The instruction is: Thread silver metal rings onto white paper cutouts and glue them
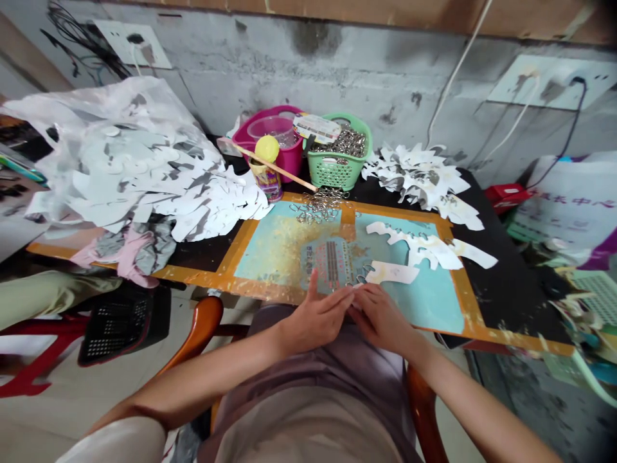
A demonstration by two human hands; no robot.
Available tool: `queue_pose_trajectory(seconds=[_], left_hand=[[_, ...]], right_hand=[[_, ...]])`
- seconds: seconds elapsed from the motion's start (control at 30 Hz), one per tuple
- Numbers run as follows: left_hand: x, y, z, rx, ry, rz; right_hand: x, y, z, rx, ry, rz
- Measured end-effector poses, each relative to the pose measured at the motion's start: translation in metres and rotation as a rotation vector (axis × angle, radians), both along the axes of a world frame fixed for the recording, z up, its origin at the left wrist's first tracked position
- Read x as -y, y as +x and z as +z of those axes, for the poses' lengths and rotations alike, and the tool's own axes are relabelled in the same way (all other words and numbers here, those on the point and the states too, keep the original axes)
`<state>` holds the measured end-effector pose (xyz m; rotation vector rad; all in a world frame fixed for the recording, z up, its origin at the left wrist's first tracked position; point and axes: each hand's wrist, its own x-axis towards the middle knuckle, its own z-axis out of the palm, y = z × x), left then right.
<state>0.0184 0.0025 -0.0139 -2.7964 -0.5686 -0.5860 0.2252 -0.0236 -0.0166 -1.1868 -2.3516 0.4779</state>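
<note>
My left hand (321, 318) is at the table's front edge, its thumb raised and its fingers stretched toward the right hand. Its fingertips meet those of my right hand (385, 318), whose fingers are bent and pressed together. Between the fingertips shows a bit of white material, seemingly the near end of a white cut-out piece (393, 272) with small metal rings along its edge. What lies under the fingers is hidden. Just beyond, a longer scalloped white strip (427, 247) with rings lies on the blue mat (434, 299).
Loose metal rings (321, 206) lie at the mat's back edge. Behind them stand a green basket (337, 170) of metal hardware, a magenta basket (289, 157) and a can (267, 182) with a stick across it. White cut-outs (207, 193) heap at left, more cut-outs (419, 177) at right.
</note>
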Motion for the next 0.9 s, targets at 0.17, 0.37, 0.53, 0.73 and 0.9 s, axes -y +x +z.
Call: queue_pose_trajectory(seconds=[0.17, 0.37, 0.53, 0.73, 0.9], left_hand=[[0.003, -0.008, 0.003, 0.182, -0.320, 0.110], [-0.036, -0.012, 0.019, 0.070, -0.511, 0.124], [-0.063, -0.005, 0.024, -0.051, -0.556, -0.003], [-0.028, 0.001, 0.020, -0.115, -0.181, -0.010], [0.007, -0.009, 0.003, 0.080, -0.152, 0.109]], right_hand=[[-0.002, 0.002, 0.000, 0.024, -0.010, 0.085], [-0.003, 0.003, -0.001, 0.034, 0.002, 0.084], [-0.003, 0.003, 0.000, 0.048, 0.001, 0.096], [-0.002, 0.001, 0.003, 0.006, -0.015, 0.044], [-0.002, 0.003, 0.002, 0.009, -0.022, 0.085]])
